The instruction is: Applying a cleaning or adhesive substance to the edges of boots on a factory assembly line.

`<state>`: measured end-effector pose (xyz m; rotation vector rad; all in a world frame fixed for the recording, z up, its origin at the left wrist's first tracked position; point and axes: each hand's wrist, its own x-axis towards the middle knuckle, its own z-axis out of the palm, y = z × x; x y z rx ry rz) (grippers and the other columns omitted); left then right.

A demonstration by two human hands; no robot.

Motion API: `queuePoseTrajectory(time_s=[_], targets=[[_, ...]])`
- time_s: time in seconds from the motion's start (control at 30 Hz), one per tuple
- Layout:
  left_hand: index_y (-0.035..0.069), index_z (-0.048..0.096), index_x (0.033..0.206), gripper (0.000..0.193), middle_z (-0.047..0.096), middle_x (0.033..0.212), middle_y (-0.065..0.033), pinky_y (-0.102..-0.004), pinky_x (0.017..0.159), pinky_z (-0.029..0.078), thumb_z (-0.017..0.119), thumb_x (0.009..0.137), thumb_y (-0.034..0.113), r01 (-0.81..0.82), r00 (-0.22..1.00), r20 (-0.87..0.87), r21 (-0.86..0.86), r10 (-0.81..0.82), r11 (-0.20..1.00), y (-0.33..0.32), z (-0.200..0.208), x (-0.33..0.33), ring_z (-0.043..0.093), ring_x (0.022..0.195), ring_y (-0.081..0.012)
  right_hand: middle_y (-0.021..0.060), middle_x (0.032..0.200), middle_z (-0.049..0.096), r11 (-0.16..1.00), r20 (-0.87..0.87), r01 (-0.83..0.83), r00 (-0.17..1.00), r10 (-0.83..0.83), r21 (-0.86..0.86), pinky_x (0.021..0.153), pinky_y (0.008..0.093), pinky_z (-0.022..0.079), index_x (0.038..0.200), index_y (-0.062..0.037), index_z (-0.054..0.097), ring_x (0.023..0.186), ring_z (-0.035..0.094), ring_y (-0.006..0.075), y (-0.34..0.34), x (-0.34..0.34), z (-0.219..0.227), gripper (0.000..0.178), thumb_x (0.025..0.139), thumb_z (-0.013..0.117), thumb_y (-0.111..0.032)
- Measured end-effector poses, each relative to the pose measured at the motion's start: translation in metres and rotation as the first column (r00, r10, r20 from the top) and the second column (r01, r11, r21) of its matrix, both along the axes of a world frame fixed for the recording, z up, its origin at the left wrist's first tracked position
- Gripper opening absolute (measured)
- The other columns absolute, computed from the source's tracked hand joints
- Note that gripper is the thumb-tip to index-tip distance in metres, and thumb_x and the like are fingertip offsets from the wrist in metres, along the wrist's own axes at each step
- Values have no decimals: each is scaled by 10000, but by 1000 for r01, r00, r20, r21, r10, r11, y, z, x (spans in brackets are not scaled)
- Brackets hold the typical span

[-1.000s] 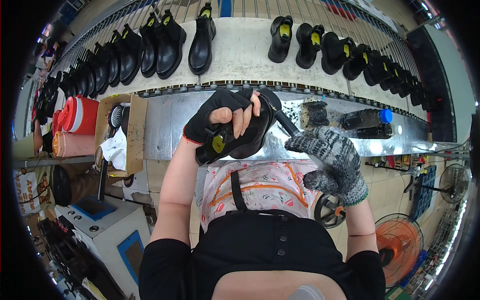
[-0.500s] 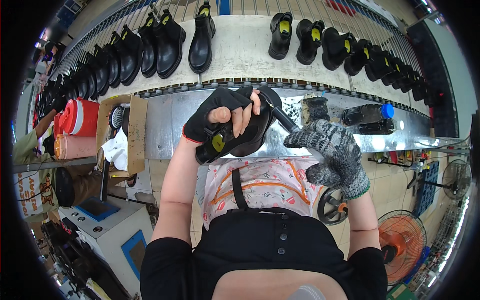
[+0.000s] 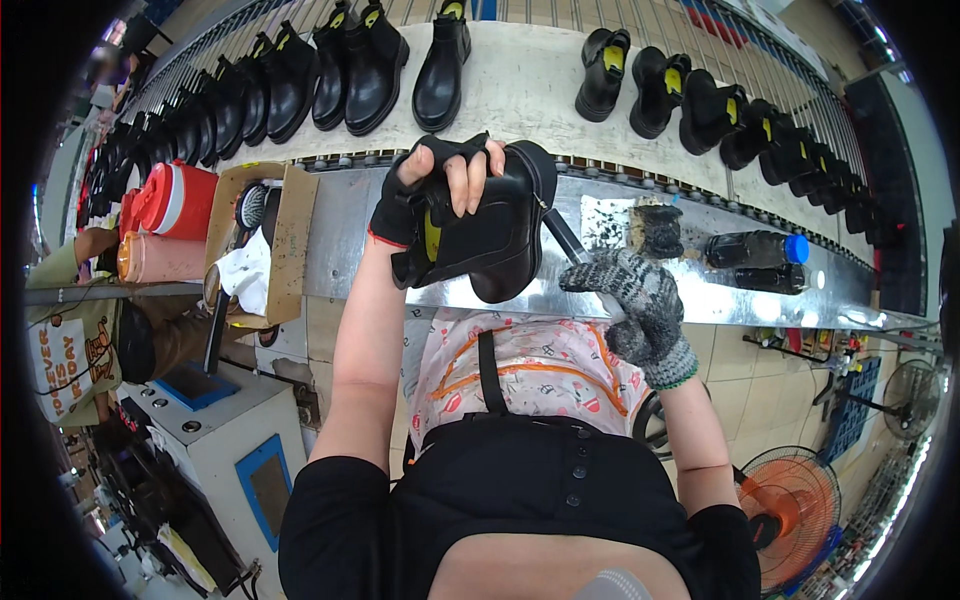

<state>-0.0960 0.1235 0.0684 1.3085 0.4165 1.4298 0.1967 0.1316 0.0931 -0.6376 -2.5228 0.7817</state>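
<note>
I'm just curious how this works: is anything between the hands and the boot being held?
The left hand grips the boot directly. Between the right hand and the boot, only the dark tool it holds shows.

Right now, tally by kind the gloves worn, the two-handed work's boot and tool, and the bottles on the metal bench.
Black glove and grey glove: 2
Held boot: 1
Held tool: 1
Blue-capped bottle and white-capped bottle: 2
Total: 6
</note>
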Motion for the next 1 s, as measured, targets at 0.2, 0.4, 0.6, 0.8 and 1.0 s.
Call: queuePoseTrajectory(time_s=[0.2,0.4,0.6,0.8,1.0], targets=[[78,502,493,680,482,564,-63,-346,939,273,319,923,572,-79,979,181,-84,93,993,4,-17,-23,418,898,-233,56,1051,637,996,-59,-83,995,80,-43,822,345,473,1083,-162,649,957,586,245,6,-17,-31,373,720,562,-170],[83,496,496,693,490,590,-61,-343,977,268,283,933,576,-43,935,344,-134,87,990,13,-37,-45,435,901,-228,90,1008,654,979,-173,-148,977,123,-140,805,362,488,1030,-109,665,917,610,275,13,-29,-51,315,774,493,-172],[50,547,552,716,509,637,-80,-347,979,305,265,937,583,-26,878,462,-220,128,975,20,-62,-70,473,930,-253,113,930,682,940,-191,-143,978,86,-309,803,351,482,947,-45,682,887,636,275,13,-30,-63,657,931,259,-547],[20,581,589,757,541,685,-107,-367,965,348,266,917,625,-58,871,445,-327,208,943,23,-85,-96,505,950,-277,129,954,670,866,-133,-100,990,39,-490,785,344,499,963,-56,678,868,645,271,11,-23,-76,646,922,289,-570],[-4,615,629,778,586,713,-141,-377,899,419,273,907,637,-95,842,438,-451,313,888,23,-98,-112,556,901,-293,110,952,681,831,-6,11,1000,-17,-557,820,319,488,968,-58,684,893,648,244,4,-19,-80,297,927,467,-257]])
